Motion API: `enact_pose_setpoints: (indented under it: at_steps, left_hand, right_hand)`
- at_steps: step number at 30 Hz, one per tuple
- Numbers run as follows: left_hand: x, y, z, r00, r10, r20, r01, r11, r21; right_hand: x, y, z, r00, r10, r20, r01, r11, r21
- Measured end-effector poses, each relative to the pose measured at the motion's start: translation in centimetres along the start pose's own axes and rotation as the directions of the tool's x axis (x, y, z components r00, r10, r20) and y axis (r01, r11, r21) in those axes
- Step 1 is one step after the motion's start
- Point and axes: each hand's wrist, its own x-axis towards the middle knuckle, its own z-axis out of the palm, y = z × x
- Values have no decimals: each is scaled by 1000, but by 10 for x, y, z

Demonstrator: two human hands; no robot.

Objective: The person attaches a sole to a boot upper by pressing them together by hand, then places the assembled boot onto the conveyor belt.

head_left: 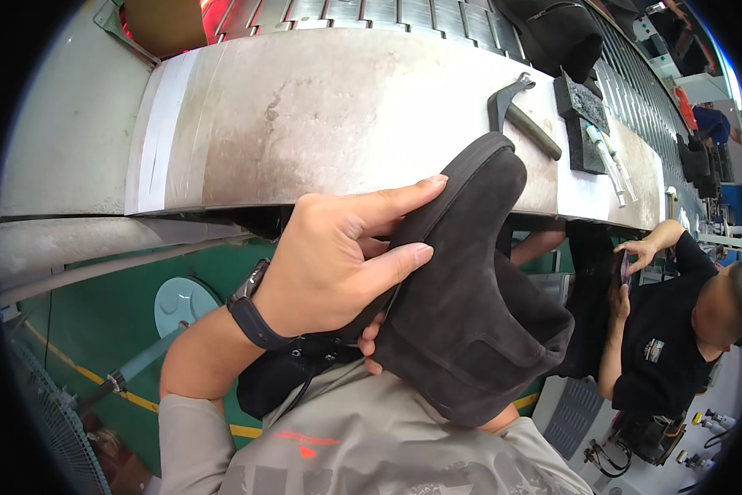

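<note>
1. Dark grey suede makes up the boot (470,305), which is held up in front of the person's chest, below the near edge of the tabletop (321,115).
2. The left hand (338,264) grasps the boot from its left side: the fingers lie flat across the suede upper, and a fingertip or thumb shows underneath at the lower edge.
3. A black wristband (254,315) sits on the left wrist.
4. The right hand is hidden behind or inside the boot; only a bit of forearm shows under the boot's lower edge, so I cannot tell whether it grips.
5. On the tabletop, well apart from the hands, lie a hammer (519,115), a dark block (584,124) and white tubes (612,165).
6. To the right, another person in a black shirt (668,346) sits, holding a small object in raised hands.
</note>
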Motion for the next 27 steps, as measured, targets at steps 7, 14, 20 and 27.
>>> enact_pose_setpoints:
  at_steps: [7,14,20,27]
  left_hand:
    - [-12,2,9,991,-134,-11,134,988,75]
    - [-20,13,11,930,366,-20,-332,865,377]
    - [41,124,-11,988,1,155,-74,880,469]
    - [113,48,-61,913,394,-107,-164,594,788]
  right_hand:
    - [7,1,-6,998,-47,29,49,997,-56]
    - [19,-6,-3,968,-219,126,244,941,-233]
    - [93,-2,3,574,-685,449,799,347,-491]
    - [142,-7,62,495,-456,740,457,-588,-667]
